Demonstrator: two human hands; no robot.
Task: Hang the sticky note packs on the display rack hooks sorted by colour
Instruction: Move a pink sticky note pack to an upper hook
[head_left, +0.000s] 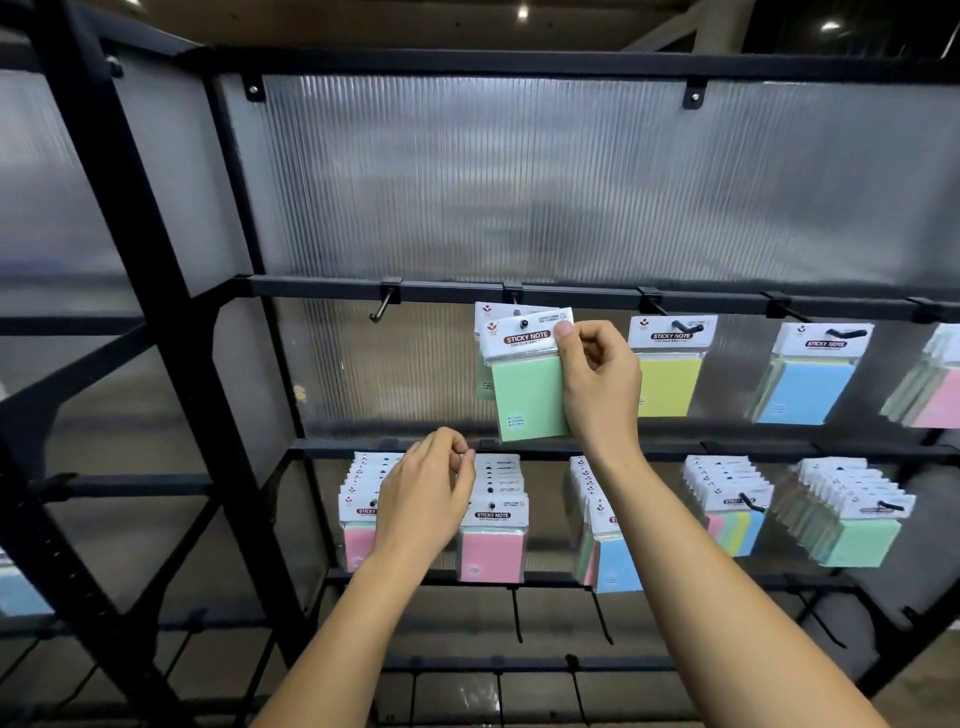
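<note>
The right hand (597, 384) pinches a green pack (530, 395) by its header, threaded on the hook (514, 300) left of the yellow pack (670, 379). Left hand (426, 493) – fingers curled, apparently empty – hovers below. Released crooked, it could slip off – the hole looks barely seated.
</note>
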